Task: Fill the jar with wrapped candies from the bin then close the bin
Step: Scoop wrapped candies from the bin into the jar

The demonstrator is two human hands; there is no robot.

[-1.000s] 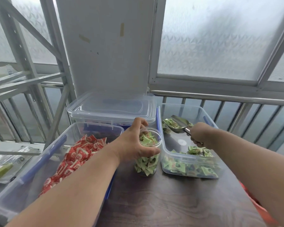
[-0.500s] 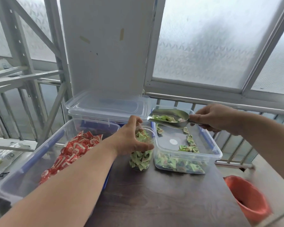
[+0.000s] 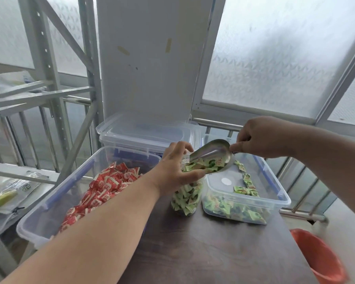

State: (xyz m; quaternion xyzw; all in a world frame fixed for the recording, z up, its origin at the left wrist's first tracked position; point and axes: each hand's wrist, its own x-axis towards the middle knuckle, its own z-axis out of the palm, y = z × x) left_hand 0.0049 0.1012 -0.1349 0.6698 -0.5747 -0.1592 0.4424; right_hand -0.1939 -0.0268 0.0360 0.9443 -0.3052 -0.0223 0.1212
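Head view: left hand gripping jar near rim, upright on table, touching bin on its left. Right hand pinching scoop handle, tilting mouth down-left over jar opening, candies sliding toward it. Long axis running handle upper-right to lip lower-left.

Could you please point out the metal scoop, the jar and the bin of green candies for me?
metal scoop [image 3: 211,155]: head view, on the inside of its bowl.
jar [image 3: 186,200]: head view, on its clear side wall below the hand.
bin of green candies [image 3: 275,186]: head view, on its right rim.
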